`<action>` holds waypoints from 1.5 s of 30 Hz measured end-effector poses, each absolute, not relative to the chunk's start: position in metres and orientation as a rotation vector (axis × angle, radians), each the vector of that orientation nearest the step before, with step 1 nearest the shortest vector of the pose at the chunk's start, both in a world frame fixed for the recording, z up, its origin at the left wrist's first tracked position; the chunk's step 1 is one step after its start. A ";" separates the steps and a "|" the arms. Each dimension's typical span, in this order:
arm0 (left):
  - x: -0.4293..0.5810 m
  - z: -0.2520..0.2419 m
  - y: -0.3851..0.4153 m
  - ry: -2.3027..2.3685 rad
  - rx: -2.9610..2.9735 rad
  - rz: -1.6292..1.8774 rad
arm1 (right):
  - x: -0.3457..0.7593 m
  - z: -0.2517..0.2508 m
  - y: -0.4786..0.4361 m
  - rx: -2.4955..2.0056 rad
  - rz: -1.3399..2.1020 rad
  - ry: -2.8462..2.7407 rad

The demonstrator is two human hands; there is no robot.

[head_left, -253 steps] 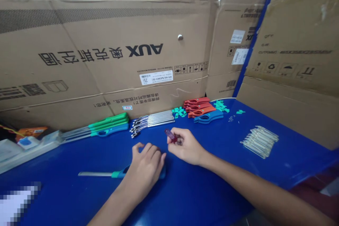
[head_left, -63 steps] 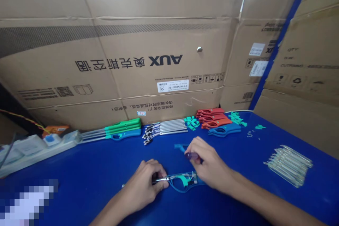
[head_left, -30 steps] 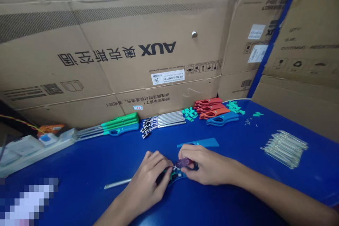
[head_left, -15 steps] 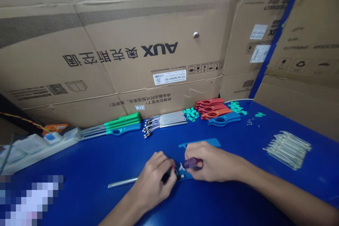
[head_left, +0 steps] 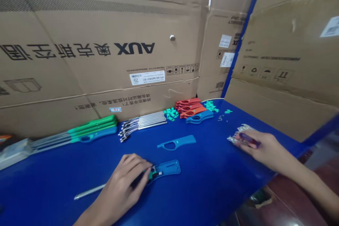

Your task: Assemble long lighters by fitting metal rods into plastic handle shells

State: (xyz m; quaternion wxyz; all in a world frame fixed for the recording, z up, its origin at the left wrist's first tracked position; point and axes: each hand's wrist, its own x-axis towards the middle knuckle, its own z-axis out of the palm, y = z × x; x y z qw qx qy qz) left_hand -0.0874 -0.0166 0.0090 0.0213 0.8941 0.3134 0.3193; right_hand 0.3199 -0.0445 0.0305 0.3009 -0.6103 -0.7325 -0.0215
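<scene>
The open lighter body (head_left: 165, 168) lies flat on the blue surface (head_left: 212, 187), a long blue plastic half-shell with its inside facing up. A green part and thin wiring sit at its left end, mostly under the left hand (head_left: 122, 180), and a slim metal nozzle tube (head_left: 90, 191) runs out from there to the lower left. The left fingers (head_left: 140, 169) are curled down over that end, clenched on the body and the base of the tube, while the rest of the shell stays bare to the right of them.

Well apart from it, at the far right of the surface, the right hand (head_left: 262, 144) is grasping a small purple translucent piece (head_left: 249, 139) between its fingers. That piece is just above a bundle of clear plastic tubes (head_left: 241, 137), and the fingertips touch the bundle's end.

A loose blue handle shell (head_left: 177, 142) lies between the hands, farther from the camera than the open body and touching neither hand. Beyond it, along the cardboard AUX carton (head_left: 106, 77), stand sorted rows: green-and-blue lighter handles (head_left: 92, 129), metal nozzle assemblies with wires (head_left: 143, 123), teal clips (head_left: 171, 113), red-orange handles (head_left: 189, 107) and blue handles (head_left: 199, 116). Nothing stands between the left hand and the open body
</scene>
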 end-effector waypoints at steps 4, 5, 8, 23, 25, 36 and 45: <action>-0.091 0.005 -0.015 0.953 2.818 0.905 | 0.330 0.000 -0.055 -1.612 -0.112 -1.981; -0.092 0.005 -0.015 0.949 2.831 0.892 | 0.331 -0.006 -0.055 -1.625 -0.129 -1.962; -0.094 0.006 -0.014 0.970 2.871 0.843 | 0.332 -0.016 -0.052 -1.667 -0.150 -1.882; -0.117 0.023 -0.007 1.100 2.635 0.382 | 0.210 0.071 -0.016 -1.233 0.653 -1.876; -0.115 0.023 -0.008 1.121 2.536 0.379 | 0.173 0.066 -0.004 -1.115 0.723 -2.224; -0.106 0.017 -0.009 1.148 2.406 0.482 | 0.113 0.020 0.012 -0.822 0.638 -2.681; -0.105 0.018 -0.013 1.204 2.490 0.433 | 0.113 0.011 0.008 -0.791 0.665 -2.514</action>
